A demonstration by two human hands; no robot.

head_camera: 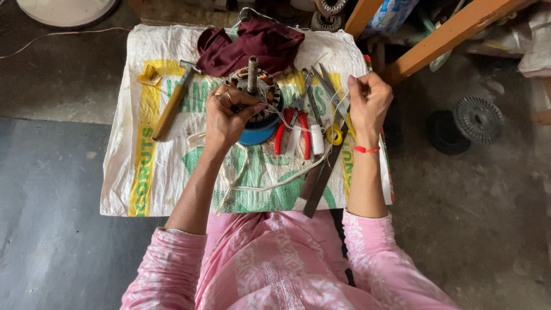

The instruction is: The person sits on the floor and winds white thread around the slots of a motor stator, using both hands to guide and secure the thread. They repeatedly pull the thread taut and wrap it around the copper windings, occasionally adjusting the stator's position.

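Grey concrete floor surrounds a woven sack (143, 172) spread as your worktop, tools scattered across it. Your left hand (227, 117) closes around the motor stator (261, 95) with its copper windings, steadying it on a blue base. Your right hand (367, 103) pinches a white thread (338, 103) pulled taut. You appear mid-lacing of the coils; the next pass likely calls for firm, even tension. Red-handled pliers (293, 129) lie between.

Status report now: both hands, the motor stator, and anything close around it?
Left hand gripping motor stator. Right hand pinching white thread, pulled taut. Red-handled pliers, scissors, hammer beside it.
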